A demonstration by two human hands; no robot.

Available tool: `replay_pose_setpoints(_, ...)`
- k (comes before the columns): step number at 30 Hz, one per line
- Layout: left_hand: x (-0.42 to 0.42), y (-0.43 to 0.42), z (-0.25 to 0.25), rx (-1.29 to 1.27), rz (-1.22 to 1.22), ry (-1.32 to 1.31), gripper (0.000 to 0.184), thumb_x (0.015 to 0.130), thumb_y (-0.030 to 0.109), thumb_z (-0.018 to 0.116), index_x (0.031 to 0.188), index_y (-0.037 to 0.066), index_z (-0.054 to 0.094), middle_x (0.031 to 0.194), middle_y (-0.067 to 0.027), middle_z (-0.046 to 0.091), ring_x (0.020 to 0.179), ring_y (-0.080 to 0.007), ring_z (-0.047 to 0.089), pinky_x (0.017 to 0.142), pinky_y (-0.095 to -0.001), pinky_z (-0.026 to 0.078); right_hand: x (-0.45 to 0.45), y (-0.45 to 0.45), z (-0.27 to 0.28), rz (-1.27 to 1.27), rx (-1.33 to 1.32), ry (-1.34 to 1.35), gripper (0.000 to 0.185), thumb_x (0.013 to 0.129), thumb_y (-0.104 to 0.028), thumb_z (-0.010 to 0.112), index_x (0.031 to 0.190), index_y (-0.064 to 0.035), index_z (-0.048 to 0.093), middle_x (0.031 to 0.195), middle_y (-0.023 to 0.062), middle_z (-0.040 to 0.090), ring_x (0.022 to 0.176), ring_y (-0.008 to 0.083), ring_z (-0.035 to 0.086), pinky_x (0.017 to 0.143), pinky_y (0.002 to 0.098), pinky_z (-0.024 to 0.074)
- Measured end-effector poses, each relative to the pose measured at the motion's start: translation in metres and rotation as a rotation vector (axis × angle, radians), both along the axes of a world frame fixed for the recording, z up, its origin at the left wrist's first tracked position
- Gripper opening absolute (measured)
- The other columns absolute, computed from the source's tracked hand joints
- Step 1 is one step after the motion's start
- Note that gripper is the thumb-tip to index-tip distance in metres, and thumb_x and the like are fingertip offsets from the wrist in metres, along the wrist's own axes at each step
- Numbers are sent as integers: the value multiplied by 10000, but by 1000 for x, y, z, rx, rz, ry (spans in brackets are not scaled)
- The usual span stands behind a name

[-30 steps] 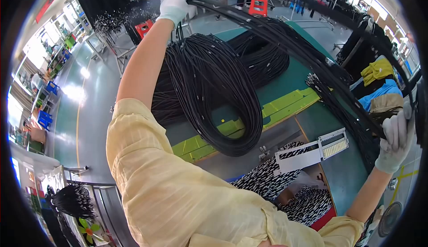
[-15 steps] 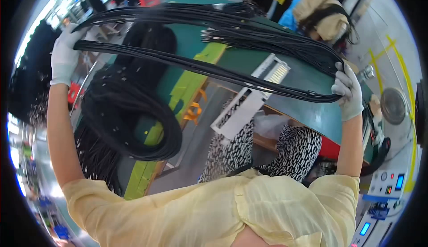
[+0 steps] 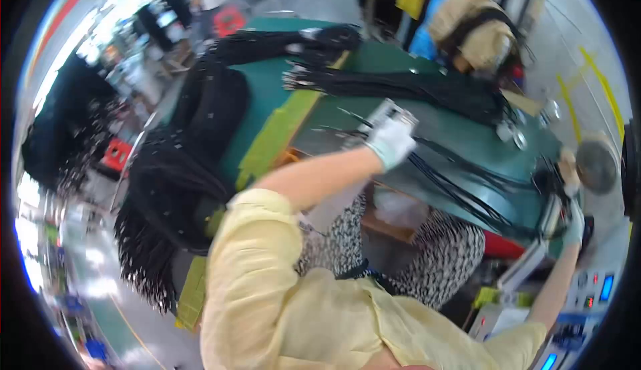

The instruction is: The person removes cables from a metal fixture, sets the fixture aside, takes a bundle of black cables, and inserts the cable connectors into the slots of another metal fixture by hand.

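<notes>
My left hand [image 3: 394, 142], in a white glove, is closed around a bundle of black cables [image 3: 454, 190] above the green table. Thin cable ends stick out to the left of the fist, and the rest of the bundle runs right across the tabletop. Just behind the hand shows part of a white slotted fixture [image 3: 387, 111]. My right hand [image 3: 572, 226], also gloved, is low at the table's right end, near the far end of the bundle. Its fingers are blurred, so what they touch is unclear.
Coiled black cable bundles [image 3: 180, 163] lie on the left, their ends hanging over the table [image 3: 267, 56]. Another bundle [image 3: 400, 86] lies along the back. A person [image 3: 474, 23] in a tan and blue top is across the table. Devices with blue displays [image 3: 605, 288] stand at right.
The cable loop held stretched between both hands has come down onto the table. My left hand has swung right to the middle; my right hand has dropped down and right.
</notes>
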State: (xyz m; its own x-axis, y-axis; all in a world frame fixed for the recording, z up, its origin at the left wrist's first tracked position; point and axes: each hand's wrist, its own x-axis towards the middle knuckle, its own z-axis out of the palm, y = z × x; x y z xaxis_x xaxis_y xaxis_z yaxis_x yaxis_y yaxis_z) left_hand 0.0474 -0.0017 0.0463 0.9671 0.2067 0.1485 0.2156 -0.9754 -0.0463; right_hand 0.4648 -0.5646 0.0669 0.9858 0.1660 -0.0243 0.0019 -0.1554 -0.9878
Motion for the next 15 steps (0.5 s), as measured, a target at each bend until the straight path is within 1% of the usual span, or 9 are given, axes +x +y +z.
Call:
replay_pose_setpoints(1, 0, -8, 0, -21, -95, -82, 141, 792, 201, 595, 808, 210, 734, 881, -75, 649, 885, -290, 663, 734, -441, 528, 12, -13, -9, 152, 50, -56, 315, 949, -201, 609, 1217, -37, 640, 1239, 51, 602, 1061, 137, 588, 858, 277, 487)
replay_pose_setpoints(2, 14, -4, -31, -34, -109, -115, 140, 796, 205, 592, 785, 203, 731, 878, -90, 630, 885, -308, 652, 768, -430, 519, 47, -41, -31, 204, -165, -265, 349, 956, -179, 576, 1269, -27, 607, 1272, 47, 581, 1096, 136, 572, 872, 242, 457)
replay_pose_setpoints(3, 18, -8, -43, -129, -58, -167, 123, 783, 195, 601, 791, 188, 724, 899, -104, 622, 907, -307, 639, 814, -444, 489, 6, -19, 0, 62, -359, -131, 373, 955, -131, 556, 1308, -10, 573, 1309, 56, 560, 1114, 127, 558, 855, 220, 443)
replay_pose_setpoints(5, 18, -12, -39, -113, -78, -62, 177, 819, 187, 568, 857, 193, 741, 952, -97, 610, 984, -280, 617, 820, -431, 460, 44, -44, -19, 30, -405, -108, 382, 952, -92, 552, 1322, -1, 558, 1297, 55, 565, 1096, 136, 567, 837, 206, 441)
replay_pose_setpoints(6, 16, -14, -48, -118, -95, -185, 165, 813, 181, 565, 831, 181, 730, 917, -96, 600, 955, -280, 620, 808, -441, 455, 34, -38, -10, 4, -457, -109, 386, 951, -93, 559, 1325, 4, 553, 1286, 48, 568, 1084, 140, 571, 842, 211, 448)
replay_pose_setpoints(7, 14, -14, -52, -133, -107, -209, 161, 811, 178, 564, 820, 178, 724, 913, -95, 597, 943, -282, 619, 806, -439, 454, 49, -39, -32, -20, -358, -352, 391, 958, -113, 561, 1334, -8, 549, 1261, 71, 589, 1092, 178, 574, 903, 272, 457)
replay_pose_setpoints(11, -2, -16, -47, -195, -147, -307, 112, 752, 185, 625, 824, 168, 708, 916, -91, 600, 920, -278, 617, 794, -437, 463, 19, -6, -36, -190, -1068, -816, 357, 907, -114, 613, 1254, -31, 611, 1264, 149, 602, 1200, 306, 518, 1035, 371, 389)
replay_pose_setpoints(12, -1, -19, -47, -207, -61, -176, 297, 694, 150, 684, 988, 174, 723, 991, -85, 591, 988, -305, 575, 880, -416, 440, -4, 5, -29, -218, -1101, -889, 367, 888, -107, 626, 1247, -35, 615, 1268, 133, 604, 1202, 298, 513, 1038, 383, 386)
replay_pose_setpoints(15, -2, -17, -47, -275, -81, -154, 377, 677, 163, 700, 1053, 166, 715, 1067, -93, 593, 1022, -306, 563, 904, -445, 430, -33, 8, -21, -229, -984, -936, 321, 891, -73, 603, 1211, -46, 609, 1334, 117, 556, 1256, 300, 467, 1078, 380, 347)
